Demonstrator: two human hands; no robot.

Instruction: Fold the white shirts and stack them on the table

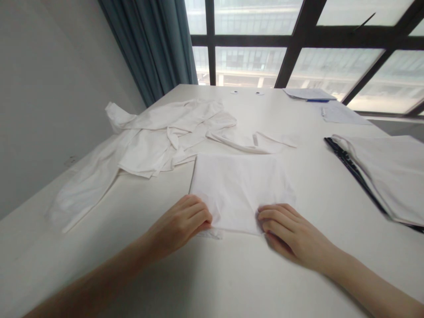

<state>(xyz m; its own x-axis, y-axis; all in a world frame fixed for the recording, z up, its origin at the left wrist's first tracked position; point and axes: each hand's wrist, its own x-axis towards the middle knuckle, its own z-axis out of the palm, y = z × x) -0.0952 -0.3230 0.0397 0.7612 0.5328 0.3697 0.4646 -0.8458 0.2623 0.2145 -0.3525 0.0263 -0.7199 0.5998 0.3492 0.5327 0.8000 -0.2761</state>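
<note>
A folded white cloth (238,185) lies flat on the white table (218,282) in front of me. My left hand (185,221) grips its near left corner, fingers curled together over the edge. At the near right corner, my right hand (288,229) is closed on the same cloth, with the fingertips bent over it. A bit of clear, crinkled plastic (210,233) sticks out below the cloth beside my left hand. My thumbs are mostly hidden.
Crumpled white garments (159,137) spread over the table's left side. A white strip of fabric (238,140) lies just behind the folded cloth. To the right are a folded white cloth on black material (384,172), papers (309,93) and a blue pen (317,100). Windows stand behind.
</note>
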